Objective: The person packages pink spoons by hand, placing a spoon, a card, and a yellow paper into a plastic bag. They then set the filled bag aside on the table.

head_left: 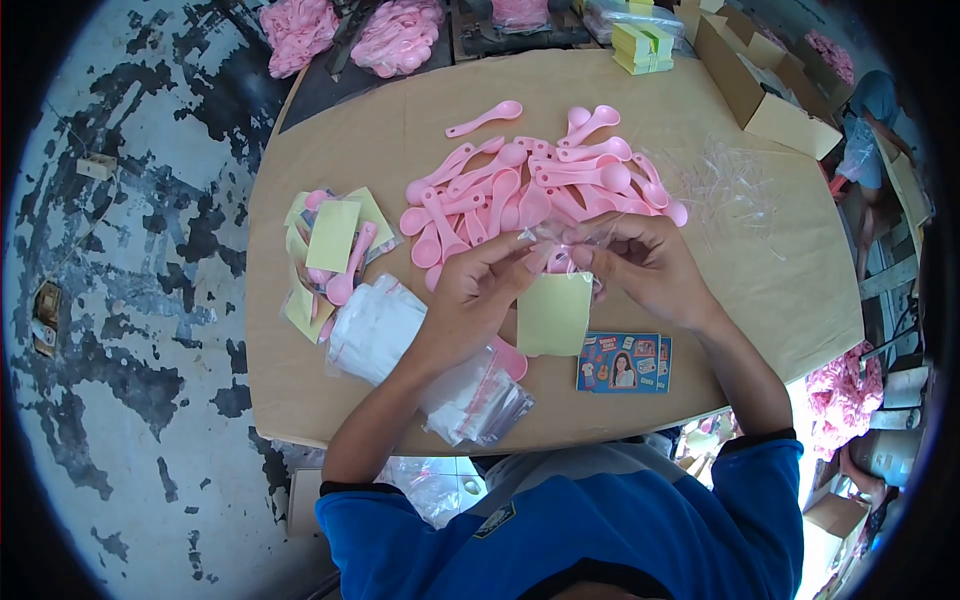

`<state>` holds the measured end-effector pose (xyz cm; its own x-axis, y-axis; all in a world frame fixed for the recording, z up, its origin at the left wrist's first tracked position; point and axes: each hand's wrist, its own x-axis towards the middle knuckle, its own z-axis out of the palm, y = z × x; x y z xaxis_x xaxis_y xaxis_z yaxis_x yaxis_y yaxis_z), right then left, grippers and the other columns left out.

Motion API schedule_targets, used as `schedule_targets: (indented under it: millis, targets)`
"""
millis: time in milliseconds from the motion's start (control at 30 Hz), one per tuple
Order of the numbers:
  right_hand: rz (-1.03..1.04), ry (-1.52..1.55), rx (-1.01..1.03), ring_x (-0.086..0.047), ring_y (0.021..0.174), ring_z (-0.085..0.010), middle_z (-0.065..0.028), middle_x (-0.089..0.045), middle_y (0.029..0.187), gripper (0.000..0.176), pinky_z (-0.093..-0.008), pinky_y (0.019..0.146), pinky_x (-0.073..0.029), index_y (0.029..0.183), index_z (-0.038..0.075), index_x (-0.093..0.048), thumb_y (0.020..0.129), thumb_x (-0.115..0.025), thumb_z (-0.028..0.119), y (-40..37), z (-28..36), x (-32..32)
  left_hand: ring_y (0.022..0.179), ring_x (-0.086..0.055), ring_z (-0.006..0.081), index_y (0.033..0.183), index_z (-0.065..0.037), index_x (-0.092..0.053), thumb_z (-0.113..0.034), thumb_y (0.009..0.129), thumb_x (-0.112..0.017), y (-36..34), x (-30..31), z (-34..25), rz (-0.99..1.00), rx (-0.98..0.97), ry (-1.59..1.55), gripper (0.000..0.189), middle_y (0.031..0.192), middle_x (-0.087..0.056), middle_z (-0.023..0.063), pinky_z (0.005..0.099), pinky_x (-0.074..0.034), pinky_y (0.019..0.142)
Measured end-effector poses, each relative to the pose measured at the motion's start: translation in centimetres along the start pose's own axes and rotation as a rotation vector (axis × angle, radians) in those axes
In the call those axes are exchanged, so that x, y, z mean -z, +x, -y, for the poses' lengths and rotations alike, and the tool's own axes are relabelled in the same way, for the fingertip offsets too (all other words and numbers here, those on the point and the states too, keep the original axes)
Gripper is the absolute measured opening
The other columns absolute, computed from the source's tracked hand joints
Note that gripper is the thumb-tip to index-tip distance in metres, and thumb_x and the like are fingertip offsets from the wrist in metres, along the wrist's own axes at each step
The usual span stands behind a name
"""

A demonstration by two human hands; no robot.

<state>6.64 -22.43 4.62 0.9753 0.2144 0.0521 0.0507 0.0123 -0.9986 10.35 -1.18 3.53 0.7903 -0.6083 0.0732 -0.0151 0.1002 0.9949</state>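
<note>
My left hand (478, 295) and my right hand (648, 262) pinch the top of a clear plastic bag (548, 236) between them, fingers closed. A pale yellow card (553, 316) hangs below my fingers, and a bit of pink spoon handle (558, 262) shows above it. The bowl of a pink spoon (510, 358) sticks out beside my left wrist. Behind my hands lies a heap of pink measuring spoons (500, 195). Under my left forearm are stacks of clear plastic bags (380, 325). Printed blue cards (624, 363) lie near my right forearm.
Filled packets with yellow cards (335, 240) are piled at the left. Thin plastic strips (730, 190) lie at the right. Along the back are a stack of yellow cards (642, 48) and an open cardboard box (765, 85). Another person's leg (866, 215) shows at the far right.
</note>
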Motion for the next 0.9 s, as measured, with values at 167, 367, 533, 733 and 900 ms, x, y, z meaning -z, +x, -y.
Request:
schedule_targets:
  millis: [167,367,533,733,900]
  targets:
    - [-0.079,-0.034,0.078,-0.062,0.07,-0.006,-0.0028,-0.068,0.089,0.024,-0.0207,0.062,-0.051,0.111,0.002,-0.067,0.091,-0.065,0.015,0.2,-0.4,0.4,0.094,-0.061,0.0088,0.125,0.001,-0.056,-0.012,0.098,-0.053,0.0,-0.1,-1.3,-0.017,0.005,0.075,0.03,0.11,-0.065,0.0075,0.0243,-0.05,0.081]
    - [-0.041,-0.028,0.179,-0.06,0.077,-0.0061,-0.0035,-0.068,0.096,0.024,-0.021,0.067,-0.05,0.112,0.003,-0.067,0.09,-0.059,0.004,0.1,-0.6,0.3,0.093,-0.062,0.0095,0.121,-0.001,-0.056,-0.013,0.1,-0.047,-0.2,0.0,-2.0,0.025,-0.051,0.028,0.025,0.107,-0.064,0.0064,0.0245,-0.053,0.076]
    - [0.024,-0.088,0.309,-0.059,0.075,-0.0079,-0.0055,-0.069,0.098,0.035,-0.0221,0.069,-0.05,0.106,0.002,-0.07,0.079,-0.054,-0.01,-0.1,-0.7,1.4,0.084,-0.062,0.0083,0.113,-0.003,-0.053,-0.007,0.099,-0.039,-0.3,0.5,-1.6,0.039,-0.101,0.089,0.02,0.1,-0.06,0.0046,0.0226,-0.054,0.068]
    - [0.041,-0.358,0.59,-0.058,0.072,-0.0158,-0.0074,-0.07,0.084,0.038,-0.0289,0.068,-0.049,0.097,0.004,-0.074,0.066,-0.06,-0.011,0.4,-0.4,1.9,0.077,-0.059,0.0057,0.109,-0.004,-0.051,-0.003,0.097,-0.036,-0.6,0.7,-1.9,0.044,-0.127,0.137,0.019,0.097,-0.056,0.002,0.0207,-0.051,0.065]
    - [0.009,-0.475,0.619,-0.058,0.075,-0.0184,-0.0045,-0.071,0.078,0.037,-0.031,0.071,-0.048,0.089,0.005,-0.075,0.058,-0.059,-0.007,0.2,0.4,1.8,0.075,-0.055,0.0035,0.108,-0.005,-0.05,-0.004,0.097,-0.035,-0.4,0.6,-1.0,0.012,-0.158,0.168,0.019,0.096,-0.055,0.0004,0.018,-0.046,0.061]
